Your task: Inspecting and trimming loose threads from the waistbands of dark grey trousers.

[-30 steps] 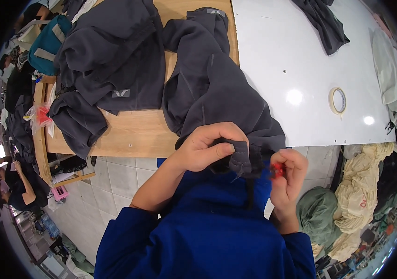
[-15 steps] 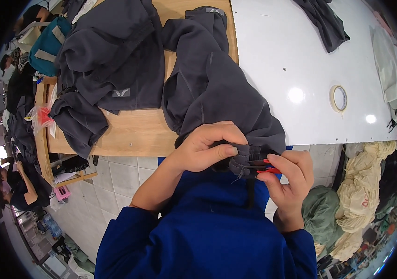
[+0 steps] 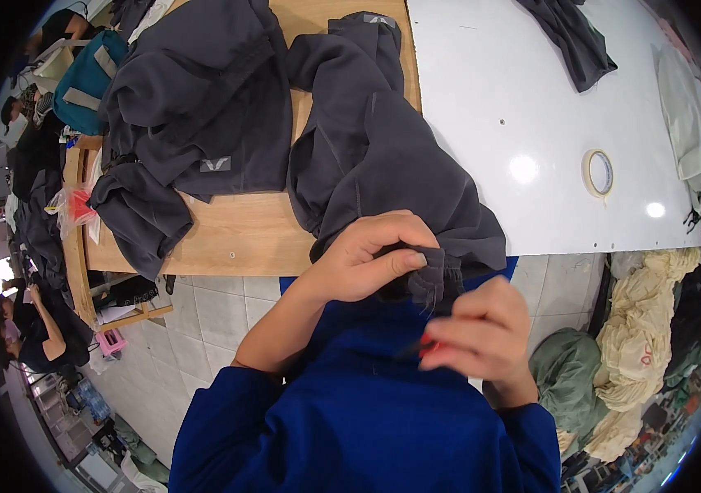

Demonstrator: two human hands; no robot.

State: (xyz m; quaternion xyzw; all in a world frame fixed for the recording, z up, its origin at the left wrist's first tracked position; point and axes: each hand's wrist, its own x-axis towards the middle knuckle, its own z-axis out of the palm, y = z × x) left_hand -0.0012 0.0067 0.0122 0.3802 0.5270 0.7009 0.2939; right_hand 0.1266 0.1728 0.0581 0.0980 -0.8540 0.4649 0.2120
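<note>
A dark grey garment (image 3: 400,164) lies lengthwise over the table's near edge, its gathered end raised in front of my blue top. My left hand (image 3: 371,259) pinches that end between thumb and fingers. Loose thread ends (image 3: 427,311) hang from the stitched edge beside my left thumb. Just below and to the right, clear of the cloth, my right hand (image 3: 482,333) is closed around red-handled thread snips (image 3: 430,345). Motion blurs the snips and the right fingers, and the blades are hard to make out.
More dark grey garments (image 3: 202,99) cover the wooden table (image 3: 244,238) at left. On the adjoining white tabletop (image 3: 490,181) sit a tape roll (image 3: 598,172) and another dark piece (image 3: 572,41). Cream and green cloth bundles (image 3: 642,329) stand at right. People (image 3: 42,329) are at far left.
My right hand has moved down and slightly left with the snips, away from the garment's edge. My left hand still pinches the gathered end in nearly the same place.
</note>
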